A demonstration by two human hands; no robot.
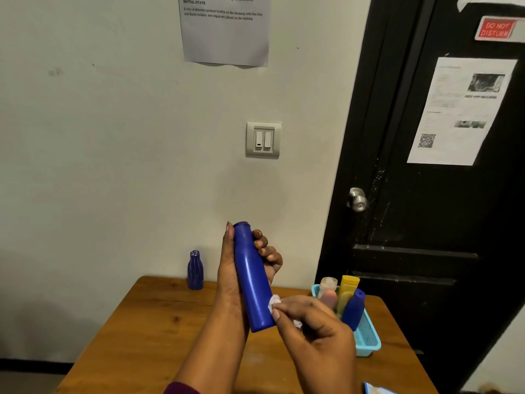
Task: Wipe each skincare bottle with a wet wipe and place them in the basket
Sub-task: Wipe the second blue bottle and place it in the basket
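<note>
My left hand [231, 268] grips a tall blue bottle [251, 275], held upright above the wooden table [147, 322] with its cap at the top. My right hand [315, 328] pinches a small white wet wipe [274, 302] and presses it against the lower right side of that bottle. A light blue basket [366, 339] stands at the table's right, holding a yellow tube [347, 291], a pink-capped pale bottle [328, 292] and a blue bottle [354, 309]. A small ribbed blue bottle [195, 270] stands upright at the table's back edge by the wall.
A black door [426, 194] with a metal knob [357, 199] stands just right of the table. A light switch [263, 140] and a taped paper sheet [225, 32] are on the wall. A white and blue packet [375, 389] shows at the bottom edge.
</note>
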